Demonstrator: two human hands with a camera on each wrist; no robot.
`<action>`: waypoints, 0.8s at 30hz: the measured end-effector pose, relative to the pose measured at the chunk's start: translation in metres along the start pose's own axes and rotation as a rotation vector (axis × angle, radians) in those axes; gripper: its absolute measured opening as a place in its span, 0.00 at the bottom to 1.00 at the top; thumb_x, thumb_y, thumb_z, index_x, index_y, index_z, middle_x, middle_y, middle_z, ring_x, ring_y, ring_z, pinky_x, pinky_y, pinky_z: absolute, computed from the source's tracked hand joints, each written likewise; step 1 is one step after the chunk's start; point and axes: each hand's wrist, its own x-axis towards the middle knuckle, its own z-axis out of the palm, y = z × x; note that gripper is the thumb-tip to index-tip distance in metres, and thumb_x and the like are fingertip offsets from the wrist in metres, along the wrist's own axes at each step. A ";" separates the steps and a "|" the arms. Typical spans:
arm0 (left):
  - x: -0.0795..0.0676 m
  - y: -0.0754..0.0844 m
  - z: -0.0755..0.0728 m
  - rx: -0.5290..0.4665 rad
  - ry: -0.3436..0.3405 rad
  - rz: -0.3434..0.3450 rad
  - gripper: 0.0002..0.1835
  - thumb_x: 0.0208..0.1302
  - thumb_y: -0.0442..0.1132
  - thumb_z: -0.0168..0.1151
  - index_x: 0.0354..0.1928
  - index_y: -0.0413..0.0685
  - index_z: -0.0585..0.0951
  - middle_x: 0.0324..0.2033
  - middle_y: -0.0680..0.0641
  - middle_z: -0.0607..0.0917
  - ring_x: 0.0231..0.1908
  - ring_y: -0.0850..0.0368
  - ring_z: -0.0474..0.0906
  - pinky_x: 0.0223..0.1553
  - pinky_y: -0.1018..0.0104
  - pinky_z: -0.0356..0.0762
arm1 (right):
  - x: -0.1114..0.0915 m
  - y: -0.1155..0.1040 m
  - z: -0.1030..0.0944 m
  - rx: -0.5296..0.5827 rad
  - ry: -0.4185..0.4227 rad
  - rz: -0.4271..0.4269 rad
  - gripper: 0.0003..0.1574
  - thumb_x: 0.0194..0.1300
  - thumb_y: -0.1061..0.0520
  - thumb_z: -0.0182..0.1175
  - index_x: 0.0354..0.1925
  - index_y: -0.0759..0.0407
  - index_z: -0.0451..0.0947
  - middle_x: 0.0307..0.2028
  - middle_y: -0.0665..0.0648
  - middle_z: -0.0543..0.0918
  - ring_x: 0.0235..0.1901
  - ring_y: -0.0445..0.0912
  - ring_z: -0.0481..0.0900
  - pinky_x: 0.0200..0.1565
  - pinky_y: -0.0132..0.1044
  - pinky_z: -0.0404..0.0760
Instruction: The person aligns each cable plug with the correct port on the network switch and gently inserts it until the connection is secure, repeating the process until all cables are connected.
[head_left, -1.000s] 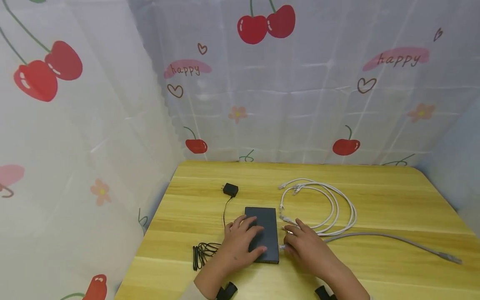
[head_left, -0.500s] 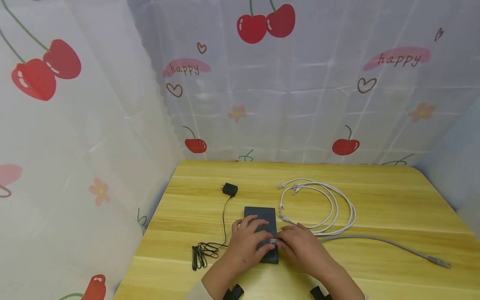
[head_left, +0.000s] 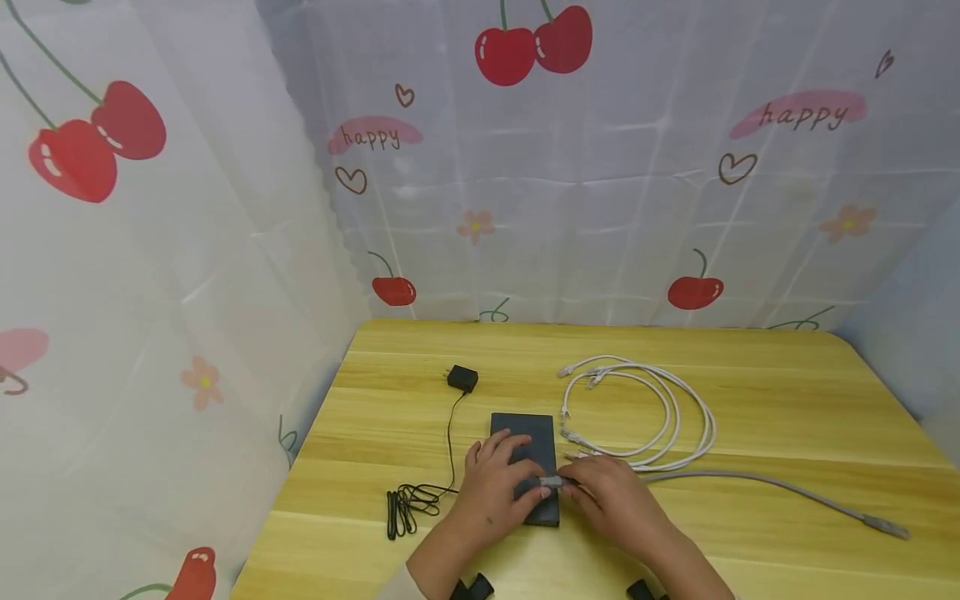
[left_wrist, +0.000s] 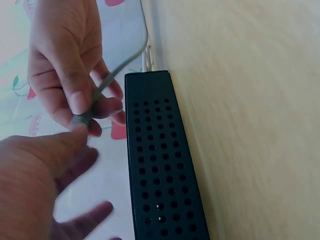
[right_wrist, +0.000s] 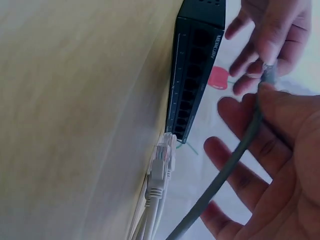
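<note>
The left hand [head_left: 495,487] grips the plug [head_left: 552,481] of a gray Ethernet cable [head_left: 750,476] between thumb and fingers, while the right hand [head_left: 618,504] has a pinching grip on the same cable just behind the plug, which is held above the right edge of a black Mercury network switch [head_left: 522,423]. The switch lies flat on the wood-grain tabletop [head_left: 787,392], its port row facing right. White Ethernet cables [head_left: 703,408] lie coiled beyond the right hand; a black power adapter [head_left: 462,379] lies beyond the switch, to the left, its cord bundled beside the left forearm.

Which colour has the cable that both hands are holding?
The cable is grey; the right wrist view shows it best.
</note>
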 end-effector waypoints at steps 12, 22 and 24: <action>-0.001 -0.007 0.010 -0.065 -0.332 -0.158 0.49 0.56 0.73 0.62 0.77 0.71 0.58 0.80 0.45 0.42 0.78 0.40 0.34 0.64 0.29 0.57 | -0.001 0.010 0.000 -0.044 -0.052 0.045 0.12 0.57 0.55 0.73 0.42 0.51 0.87 0.39 0.45 0.89 0.41 0.42 0.85 0.46 0.44 0.82; 0.003 -0.006 0.015 0.037 -0.386 -0.110 0.46 0.53 0.76 0.61 0.74 0.88 0.55 0.79 0.44 0.39 0.77 0.39 0.34 0.64 0.29 0.54 | -0.005 0.010 0.000 -0.095 -0.109 0.097 0.07 0.56 0.57 0.73 0.36 0.48 0.86 0.33 0.42 0.86 0.35 0.41 0.84 0.41 0.41 0.81; 0.004 -0.005 0.016 0.058 -0.387 -0.106 0.47 0.52 0.76 0.61 0.74 0.88 0.55 0.79 0.44 0.40 0.77 0.38 0.35 0.64 0.29 0.54 | -0.005 0.010 0.000 -0.105 -0.111 0.107 0.07 0.55 0.57 0.74 0.35 0.48 0.87 0.32 0.42 0.85 0.35 0.42 0.83 0.41 0.41 0.81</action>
